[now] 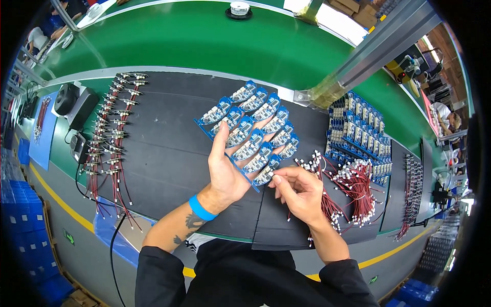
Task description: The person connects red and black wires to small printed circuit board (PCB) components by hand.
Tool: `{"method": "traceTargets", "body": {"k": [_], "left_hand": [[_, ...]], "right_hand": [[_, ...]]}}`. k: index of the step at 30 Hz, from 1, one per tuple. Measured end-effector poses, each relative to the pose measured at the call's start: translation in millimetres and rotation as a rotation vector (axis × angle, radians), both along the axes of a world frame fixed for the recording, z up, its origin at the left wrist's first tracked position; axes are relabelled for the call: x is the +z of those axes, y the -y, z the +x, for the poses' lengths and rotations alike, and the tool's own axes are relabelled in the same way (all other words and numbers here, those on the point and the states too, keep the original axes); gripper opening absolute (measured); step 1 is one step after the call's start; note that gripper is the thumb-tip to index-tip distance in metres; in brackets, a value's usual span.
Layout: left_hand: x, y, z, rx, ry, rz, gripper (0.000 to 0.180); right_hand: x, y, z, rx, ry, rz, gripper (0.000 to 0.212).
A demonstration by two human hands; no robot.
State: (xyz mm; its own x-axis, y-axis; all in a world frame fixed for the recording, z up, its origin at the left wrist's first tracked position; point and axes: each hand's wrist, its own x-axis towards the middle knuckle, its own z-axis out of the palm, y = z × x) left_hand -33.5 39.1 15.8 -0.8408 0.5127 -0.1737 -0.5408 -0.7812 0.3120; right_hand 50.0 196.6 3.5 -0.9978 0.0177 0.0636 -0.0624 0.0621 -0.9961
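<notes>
My left hand (228,169) lies palm up under a blue panel of small circuit boards (250,125), several rows of them, and holds it tilted above the black mat (169,153). My right hand (296,190) has its fingertips pinched together at the panel's lowest board (266,175), with something small and white between them, and red wires (330,207) trail from under the hand. A blue band (202,208) circles my left wrist.
A loose pile of red wires with white connectors (353,187) lies right of my hands. Stacked blue board panels (358,130) stand behind it. Finished wired pieces (110,138) lie in rows at the left. A green belt (204,41) runs beyond the mat.
</notes>
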Motion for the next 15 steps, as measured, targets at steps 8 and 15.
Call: {"method": "traceTargets", "body": {"k": [8, 15], "left_hand": [[-8.3, 1.3, 6.5, -0.034, -0.069, -0.122, 0.064], [-6.6, 0.3, 7.6, -0.027, -0.116, 0.012, 0.068]], "right_hand": [[-2.1, 4.9, 2.7, -0.117, -0.085, 0.009, 0.011], [-4.0, 5.2, 6.6, -0.133, 0.074, -0.08, 0.007]]}}
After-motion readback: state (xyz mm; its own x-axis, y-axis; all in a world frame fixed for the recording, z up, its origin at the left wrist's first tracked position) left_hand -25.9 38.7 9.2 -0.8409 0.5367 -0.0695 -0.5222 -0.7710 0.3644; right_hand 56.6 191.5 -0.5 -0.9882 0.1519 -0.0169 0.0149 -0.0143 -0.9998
